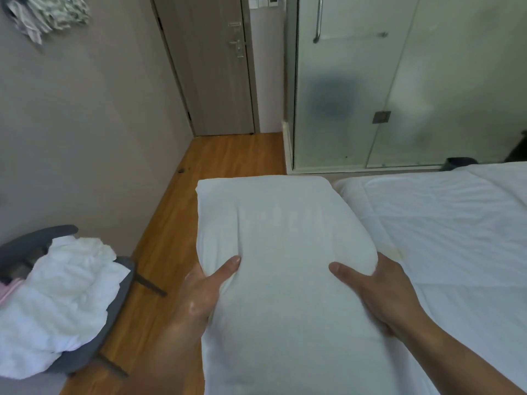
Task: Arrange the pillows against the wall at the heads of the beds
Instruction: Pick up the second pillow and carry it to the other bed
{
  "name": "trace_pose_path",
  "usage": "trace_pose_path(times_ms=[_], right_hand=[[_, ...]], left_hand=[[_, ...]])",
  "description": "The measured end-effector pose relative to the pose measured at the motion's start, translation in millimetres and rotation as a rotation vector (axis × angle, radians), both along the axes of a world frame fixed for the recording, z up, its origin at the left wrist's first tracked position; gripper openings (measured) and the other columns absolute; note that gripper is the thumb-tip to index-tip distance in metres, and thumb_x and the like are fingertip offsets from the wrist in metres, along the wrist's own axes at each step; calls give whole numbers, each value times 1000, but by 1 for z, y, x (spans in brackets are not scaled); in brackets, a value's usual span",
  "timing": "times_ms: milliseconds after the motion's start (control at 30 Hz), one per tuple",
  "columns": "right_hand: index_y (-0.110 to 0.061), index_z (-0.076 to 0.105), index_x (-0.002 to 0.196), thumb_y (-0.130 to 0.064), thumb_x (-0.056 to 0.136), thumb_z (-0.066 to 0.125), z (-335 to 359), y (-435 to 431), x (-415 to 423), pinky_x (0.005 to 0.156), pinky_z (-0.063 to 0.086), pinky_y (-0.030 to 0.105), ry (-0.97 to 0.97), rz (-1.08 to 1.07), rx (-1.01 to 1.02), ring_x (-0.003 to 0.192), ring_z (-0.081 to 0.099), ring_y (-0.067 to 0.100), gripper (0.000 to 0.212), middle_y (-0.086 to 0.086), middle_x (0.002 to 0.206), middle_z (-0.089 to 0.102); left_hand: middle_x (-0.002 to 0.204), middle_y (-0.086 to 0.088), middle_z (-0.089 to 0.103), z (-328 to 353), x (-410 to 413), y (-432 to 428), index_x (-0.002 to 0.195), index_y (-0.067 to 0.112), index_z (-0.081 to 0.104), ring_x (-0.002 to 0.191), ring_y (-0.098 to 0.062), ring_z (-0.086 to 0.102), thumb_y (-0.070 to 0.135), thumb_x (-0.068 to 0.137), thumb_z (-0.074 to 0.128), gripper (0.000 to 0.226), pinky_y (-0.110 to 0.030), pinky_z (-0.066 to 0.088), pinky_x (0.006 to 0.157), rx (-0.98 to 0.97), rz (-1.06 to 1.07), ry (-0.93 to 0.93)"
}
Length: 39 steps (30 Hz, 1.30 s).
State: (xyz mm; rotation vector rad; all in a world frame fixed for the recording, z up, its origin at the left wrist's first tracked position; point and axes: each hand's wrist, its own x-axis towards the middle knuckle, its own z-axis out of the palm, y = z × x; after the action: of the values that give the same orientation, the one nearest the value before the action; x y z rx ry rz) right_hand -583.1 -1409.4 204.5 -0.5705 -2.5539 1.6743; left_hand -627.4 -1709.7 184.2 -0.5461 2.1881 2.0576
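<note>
Two hands grip one plump white fabric pillow (285,266) lengthwise — left hand (199,292) on its left edge, right hand (379,292) on the right — over the white-sheeted bed's (442,223) near edge.

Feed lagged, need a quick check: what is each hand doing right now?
Left hand: closed on the left side of the white pillow, thumb on top.
Right hand: closed on the pillow's right side, thumb on top.
</note>
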Motion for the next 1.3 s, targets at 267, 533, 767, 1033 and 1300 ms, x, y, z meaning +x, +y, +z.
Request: trace_pose_path(times_ms=[267,533,767,1033,1300], right_hand=[[-35,71,109,-59,65,86,4,17,-175,85,59,42,-37,-153,20,91,73,11,51,-16,97,78],[-32,70,108,-58,68,84,11,47,-320,80,57,39,-55,-298,39,91,71,13,50,-13,97,76],[-32,69,110,-64,65,83,-8,110,-461,85,58,43,-51,-357,3,93,72,14,57,-12,99,76],[-34,66,107,-63,65,83,3,205,-603,85,57,42,-52,-441,-7,93,70,15,53,-15,97,74],[-31,68,111,-61,67,82,-7,269,-691,84,56,42,-89,-672,18,93,70,15,55,-13,98,74]], left_hand=[[122,10,74,3,-216,29,138,31,63,118,-22,70,64,48,87,99,-48,52,108,54,-150,6],[122,6,78,11,-409,75,137,28,65,114,-25,72,63,53,91,95,-52,54,105,55,-323,-24],[135,5,69,0,-569,149,145,28,56,123,-28,66,69,61,87,99,-52,50,109,-12,-378,38],[141,6,63,15,-733,258,151,28,49,131,-28,60,75,50,86,117,-53,43,115,-70,-400,119],[104,11,74,7,-868,366,118,28,65,101,-17,71,55,50,90,77,-31,53,83,-22,-628,-19]])
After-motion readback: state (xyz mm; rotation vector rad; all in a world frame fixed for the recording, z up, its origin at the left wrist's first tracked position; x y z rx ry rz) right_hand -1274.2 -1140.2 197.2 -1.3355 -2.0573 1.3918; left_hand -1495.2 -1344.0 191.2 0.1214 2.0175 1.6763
